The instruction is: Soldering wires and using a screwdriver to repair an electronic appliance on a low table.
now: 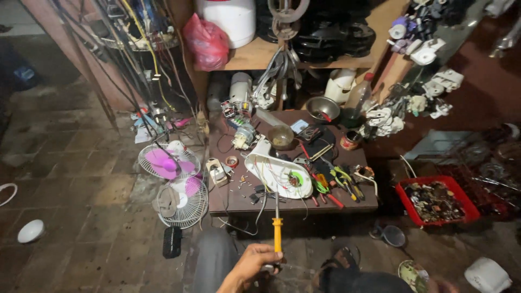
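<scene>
My left hand (254, 264) is at the bottom centre, between my knees, closed around a yellow-handled tool (277, 232) with a thin metal shaft. The shaft points up at the front edge of a low brown table (239, 202). Just beyond the tip lies a white plastic appliance housing (274, 172) with wires and a green part inside. My right hand is out of view.
The table is crowded with pliers and screwdrivers (332, 184), a small motor (243, 135), a glass bowl (281, 137) and a metal bowl (322, 108). Two fan guards with pink blades (169, 163) lie on the left floor. A red tray of small parts (436, 199) sits to the right. Cluttered shelves stand behind.
</scene>
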